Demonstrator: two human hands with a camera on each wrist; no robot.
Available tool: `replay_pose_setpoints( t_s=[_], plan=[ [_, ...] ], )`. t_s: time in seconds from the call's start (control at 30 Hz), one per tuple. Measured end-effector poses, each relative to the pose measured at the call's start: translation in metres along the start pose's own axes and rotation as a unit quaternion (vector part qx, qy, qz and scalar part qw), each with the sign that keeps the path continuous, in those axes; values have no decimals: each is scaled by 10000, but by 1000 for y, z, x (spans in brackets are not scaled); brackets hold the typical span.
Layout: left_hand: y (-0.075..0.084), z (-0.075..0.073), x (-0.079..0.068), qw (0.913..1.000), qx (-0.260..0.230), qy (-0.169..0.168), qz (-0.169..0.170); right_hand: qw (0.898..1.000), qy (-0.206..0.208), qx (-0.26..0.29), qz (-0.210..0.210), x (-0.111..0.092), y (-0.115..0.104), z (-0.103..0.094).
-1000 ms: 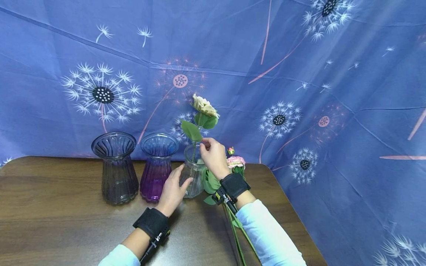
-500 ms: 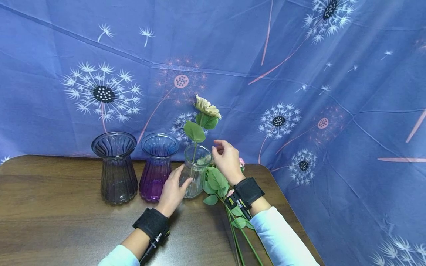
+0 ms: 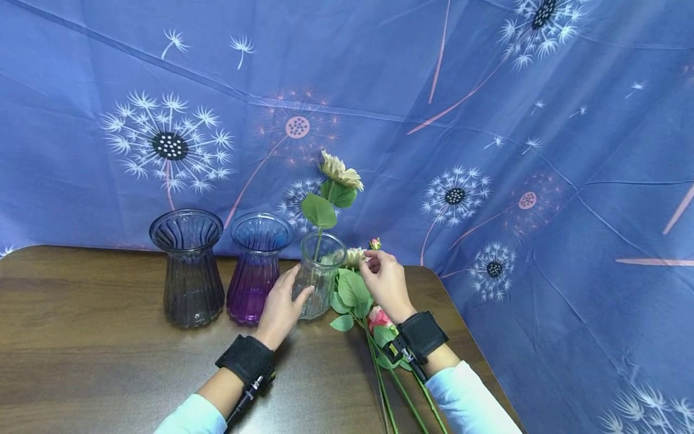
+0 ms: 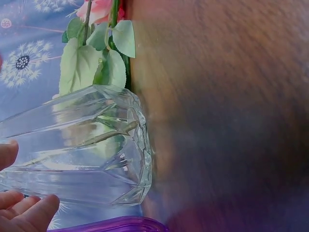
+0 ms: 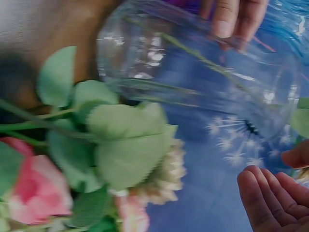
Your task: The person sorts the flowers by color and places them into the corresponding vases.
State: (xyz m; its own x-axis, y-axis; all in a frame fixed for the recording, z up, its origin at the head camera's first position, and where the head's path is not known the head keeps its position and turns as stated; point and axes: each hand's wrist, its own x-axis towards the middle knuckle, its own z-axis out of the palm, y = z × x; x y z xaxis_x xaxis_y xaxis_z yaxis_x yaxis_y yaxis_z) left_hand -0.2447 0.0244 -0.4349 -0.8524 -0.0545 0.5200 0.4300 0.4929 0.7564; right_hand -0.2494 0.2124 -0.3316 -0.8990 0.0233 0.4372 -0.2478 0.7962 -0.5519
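My left hand (image 3: pixel 280 308) holds a clear glass vase (image 3: pixel 323 296), thumb at the front and fingers along its left side. A cream artificial flower (image 3: pixel 340 171) with green leaves stands in this vase; in the left wrist view its stem (image 4: pixel 108 137) slants down to the vase's bottom. My right hand (image 3: pixel 387 283) hovers to the right of the vase, fingers loosely bent, holding nothing. It is close above more artificial flowers on the table, among them a second cream bloom (image 3: pixel 355 257) and a pink rose (image 3: pixel 378 319). The right forearm hides part of them.
Left of the clear vase stand a blue-purple ribbed vase (image 3: pixel 255 289) and a dark grey ribbed vase (image 3: pixel 193 289). The wooden table (image 3: pixel 97 337) ends at a blue dandelion-print cloth (image 3: pixel 379 72). Several long green stems (image 3: pixel 403 392) reach toward the table's front.
My right hand has let go of the cream flower's stem and moved right and slightly down over the lying flowers. The flower has stayed in the vase; my left hand has kept its hold.
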Motion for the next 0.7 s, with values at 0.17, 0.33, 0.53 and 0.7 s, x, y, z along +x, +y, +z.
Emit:
replay_pose_setpoints(
  t_s=[0.17,0.33,0.53,0.7],
  plan=[
    [0,1,-1,10000,47,48,28,9995,-192,-110,227,-12,17,4],
    [0,3,-2,9999,93,72,78,9975,-414,-58,562,-26,36,9],
    [0,3,-1,9998,84,129,120,9910,-825,-208,1030,-41,58,19],
    [-1,4,-2,9998,76,151,118,9891,-901,-405,1091,-49,70,27]
  ],
)
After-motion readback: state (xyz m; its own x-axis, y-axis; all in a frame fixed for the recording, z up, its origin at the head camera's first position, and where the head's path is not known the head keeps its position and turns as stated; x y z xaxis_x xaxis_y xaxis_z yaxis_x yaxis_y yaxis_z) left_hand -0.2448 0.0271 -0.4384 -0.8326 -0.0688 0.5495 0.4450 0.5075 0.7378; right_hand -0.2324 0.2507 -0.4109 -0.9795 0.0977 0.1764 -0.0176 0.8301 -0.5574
